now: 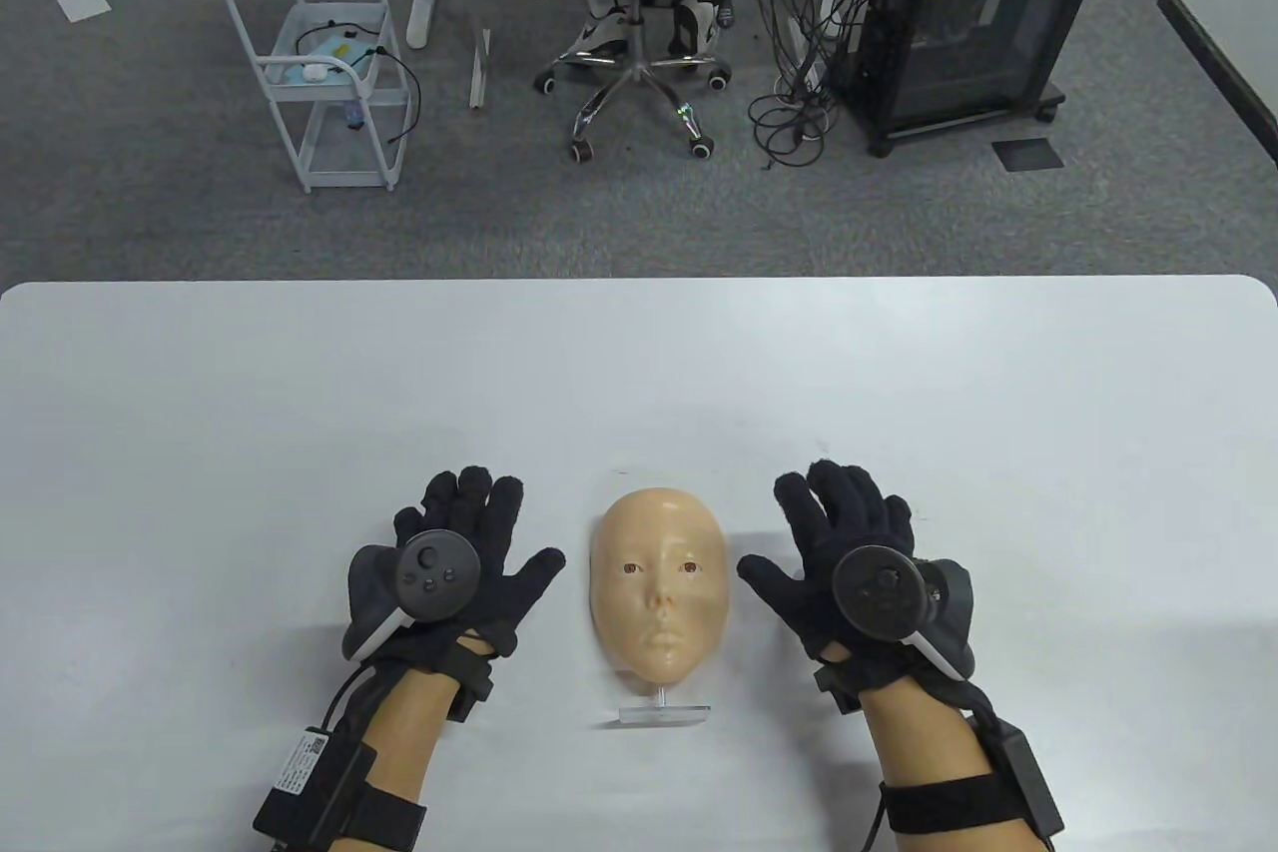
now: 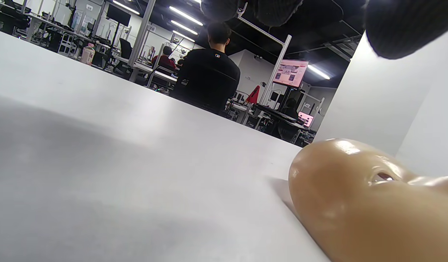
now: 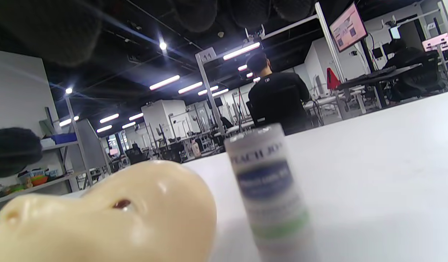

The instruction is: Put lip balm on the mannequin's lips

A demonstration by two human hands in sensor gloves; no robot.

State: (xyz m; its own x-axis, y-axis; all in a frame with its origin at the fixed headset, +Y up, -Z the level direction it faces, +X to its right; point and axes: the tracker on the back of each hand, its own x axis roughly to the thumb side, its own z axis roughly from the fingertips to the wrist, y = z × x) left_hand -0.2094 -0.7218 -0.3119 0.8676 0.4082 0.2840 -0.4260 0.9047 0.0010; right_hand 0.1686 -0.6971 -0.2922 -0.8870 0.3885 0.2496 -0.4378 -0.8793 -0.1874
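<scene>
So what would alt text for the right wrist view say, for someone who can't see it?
A blurry upright lip balm tube stands on a white table, close to the camera, with a mannequin face lying face-up to its left. Dark gloved fingers hang in from the top edge, above a busy lab background.

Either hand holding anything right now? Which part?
Nothing is held. Left hand and right hand lie spread, flanking the beige plastic mannequin face. The white lip balm tube stands ungripped under the right hand.
</scene>
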